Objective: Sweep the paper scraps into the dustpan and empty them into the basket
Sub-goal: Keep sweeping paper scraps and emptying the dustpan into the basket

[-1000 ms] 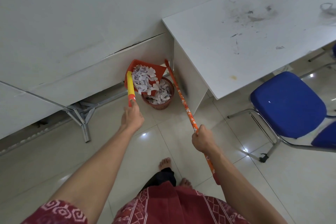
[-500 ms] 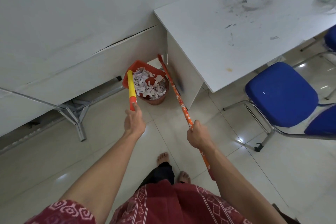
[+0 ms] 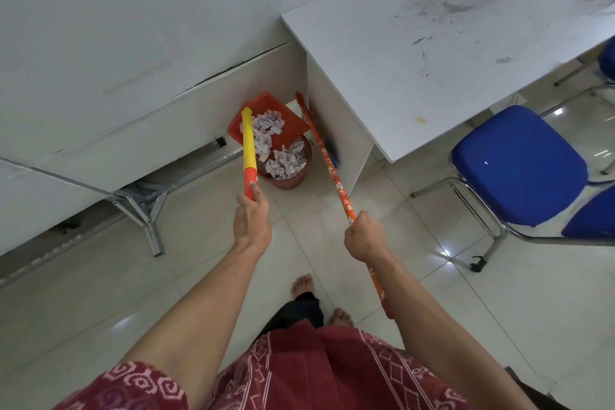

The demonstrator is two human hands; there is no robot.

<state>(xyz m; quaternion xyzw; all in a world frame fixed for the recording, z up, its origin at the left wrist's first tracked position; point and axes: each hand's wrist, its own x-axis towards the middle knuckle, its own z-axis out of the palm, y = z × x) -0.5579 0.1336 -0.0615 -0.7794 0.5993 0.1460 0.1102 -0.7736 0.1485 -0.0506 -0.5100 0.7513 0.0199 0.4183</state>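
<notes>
The left hand (image 3: 251,221) grips the yellow-and-red handle (image 3: 248,143) of the orange dustpan (image 3: 289,123), which is held tilted over the red mesh basket (image 3: 289,180). Paper scraps (image 3: 266,130) lie partly in the pan and partly in the basket. The basket stands on the tiled floor (image 3: 199,243), just left of the white counter (image 3: 432,60). The right hand (image 3: 364,238) is closed around the flowered orange broomstick (image 3: 336,176). A blue chair (image 3: 515,163) stands to the right.
</notes>
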